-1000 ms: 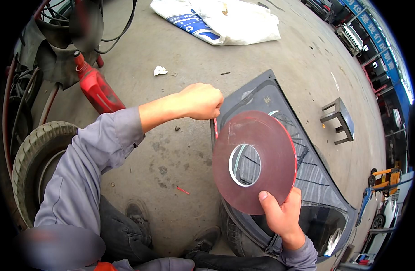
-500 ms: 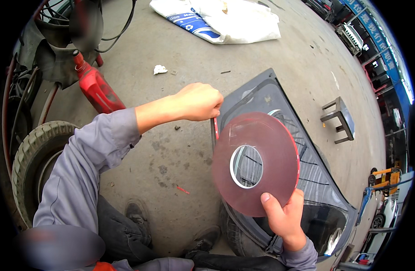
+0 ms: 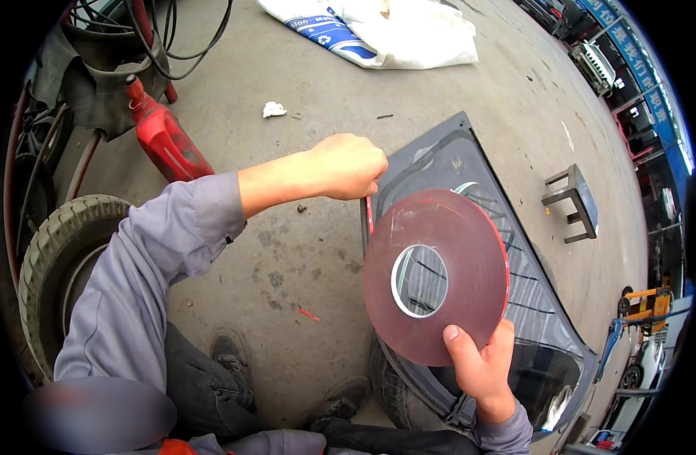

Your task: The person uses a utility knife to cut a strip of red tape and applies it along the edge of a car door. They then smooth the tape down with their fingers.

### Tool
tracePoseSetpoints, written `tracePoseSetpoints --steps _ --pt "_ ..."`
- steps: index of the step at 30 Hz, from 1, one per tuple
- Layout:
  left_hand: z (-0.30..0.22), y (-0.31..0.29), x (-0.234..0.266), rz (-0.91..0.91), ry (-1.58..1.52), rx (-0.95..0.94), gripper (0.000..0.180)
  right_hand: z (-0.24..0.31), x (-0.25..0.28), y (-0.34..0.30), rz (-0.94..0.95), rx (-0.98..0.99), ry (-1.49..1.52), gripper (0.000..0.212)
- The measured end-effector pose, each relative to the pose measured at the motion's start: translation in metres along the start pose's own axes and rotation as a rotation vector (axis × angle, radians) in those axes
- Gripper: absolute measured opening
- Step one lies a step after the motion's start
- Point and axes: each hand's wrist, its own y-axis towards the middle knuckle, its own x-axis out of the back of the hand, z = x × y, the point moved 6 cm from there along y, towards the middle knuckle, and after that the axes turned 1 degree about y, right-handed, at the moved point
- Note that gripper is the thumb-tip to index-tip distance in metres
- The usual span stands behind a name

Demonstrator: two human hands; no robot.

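Note:
A large roll of double-sided tape (image 3: 469, 258), dark brownish on its flat side with a red edge, is gripped near its lower rim by my right hand (image 3: 486, 375). The thumb lies on the face and the fingers are behind. My left hand (image 3: 349, 168) is closed at the upper left of the roll, pinching a strip of red-backed tape (image 3: 370, 216) that hangs down beside the roll's left edge. Behind the roll lies a dark grey vehicle panel with a glass window (image 3: 431, 152), partly covered by the roll and my right hand.
A tyre (image 3: 37, 265) and a red plastic bottle (image 3: 166, 144) stand at left. Another tyre (image 3: 393, 387) sits under the panel. A small stool (image 3: 572, 201) is at right, a white and blue sack (image 3: 416, 34) at the far side. A white glove (image 3: 556, 409) lies on the panel.
My left hand, the tape strip and the roll have shifted slightly to the right in the picture. The surroundings have shifted a little too. Both grips stay the same.

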Motion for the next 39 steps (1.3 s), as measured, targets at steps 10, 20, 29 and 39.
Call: tracePoseSetpoints --steps 10,20,29,39 --pt "0.0009 -0.0011 -0.0033 -0.040 -0.004 -0.008 0.012 -0.0009 0.0005 -0.0017 0.052 -0.032 -0.022 0.020" --pt "0.0019 -0.0006 -0.0067 -0.054 0.008 -0.007 0.012 0.0006 -0.0005 -0.0015 -0.009 0.041 -0.037 0.010" --pt "0.0002 -0.0004 -0.0090 -0.067 0.095 -0.015 0.015 -0.0015 -0.0008 -0.0009 -0.007 0.032 -0.020 0.010" --pt "-0.0047 0.0012 -0.0057 -0.035 0.121 -0.007 0.013 0.0018 -0.0007 -0.0012 0.000 0.026 -0.027 0.010"
